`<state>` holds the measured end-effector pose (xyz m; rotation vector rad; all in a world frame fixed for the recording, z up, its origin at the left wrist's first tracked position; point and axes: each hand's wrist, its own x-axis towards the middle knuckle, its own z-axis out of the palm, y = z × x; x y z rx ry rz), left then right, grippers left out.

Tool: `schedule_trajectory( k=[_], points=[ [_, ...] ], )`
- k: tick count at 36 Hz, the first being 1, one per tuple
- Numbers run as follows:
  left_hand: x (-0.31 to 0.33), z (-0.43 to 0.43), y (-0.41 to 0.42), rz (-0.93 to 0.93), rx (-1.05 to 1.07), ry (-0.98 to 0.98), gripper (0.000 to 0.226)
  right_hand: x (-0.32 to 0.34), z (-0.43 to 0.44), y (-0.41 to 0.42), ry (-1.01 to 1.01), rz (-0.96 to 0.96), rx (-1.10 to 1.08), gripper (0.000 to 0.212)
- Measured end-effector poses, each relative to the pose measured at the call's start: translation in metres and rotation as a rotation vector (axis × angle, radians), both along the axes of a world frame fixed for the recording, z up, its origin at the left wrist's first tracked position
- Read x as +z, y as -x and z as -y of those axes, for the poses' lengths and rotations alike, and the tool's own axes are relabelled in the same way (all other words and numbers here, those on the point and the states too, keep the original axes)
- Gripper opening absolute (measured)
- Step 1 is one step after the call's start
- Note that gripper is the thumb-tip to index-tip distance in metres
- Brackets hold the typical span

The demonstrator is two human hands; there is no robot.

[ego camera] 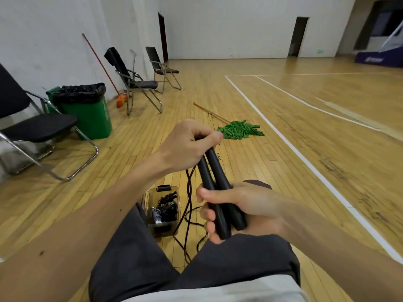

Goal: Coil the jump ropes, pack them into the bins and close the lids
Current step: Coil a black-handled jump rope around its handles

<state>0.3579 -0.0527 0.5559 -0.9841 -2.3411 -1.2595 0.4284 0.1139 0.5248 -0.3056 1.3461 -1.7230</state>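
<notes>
Head view: I see left hand (192, 144) and right hand (237, 205) both curled round the paired black handles (212, 171), likely squared up for coiling, cord (190, 199) trailing uncoiled onto the floor (239, 105) beside the open, part-filled bin (163, 227).

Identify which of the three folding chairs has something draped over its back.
The middle chair, beside the broom: dark cloth hangs over its backrest; the other two look bare.
</notes>
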Motion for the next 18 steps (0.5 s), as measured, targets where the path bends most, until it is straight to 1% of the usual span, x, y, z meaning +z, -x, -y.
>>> schedule_trajectory(
  k=[6,10,12,15,18],
  points=[
    [0.009,0.007,0.0,0.034,-0.07,0.0,0.05,0.01,-0.006,-0.001,-0.009,-0.046,0.012,0.013],
    [0.015,0.008,-0.002,0.11,-0.129,-0.069,0.053,0.021,-0.006,-0.005,-0.011,-0.11,0.015,0.017],
    [0.018,0.008,-0.007,0.19,-0.13,-0.127,0.057,0.026,-0.005,-0.006,-0.015,-0.15,0.013,0.02],
    [0.018,0.008,-0.012,0.384,-0.083,-0.195,0.059,0.033,-0.004,-0.01,-0.016,-0.202,0.019,0.023],
    [0.011,0.004,-0.017,0.553,-0.099,-0.349,0.072,0.041,-0.003,-0.011,-0.009,-0.248,-0.01,0.022]
  ],
)
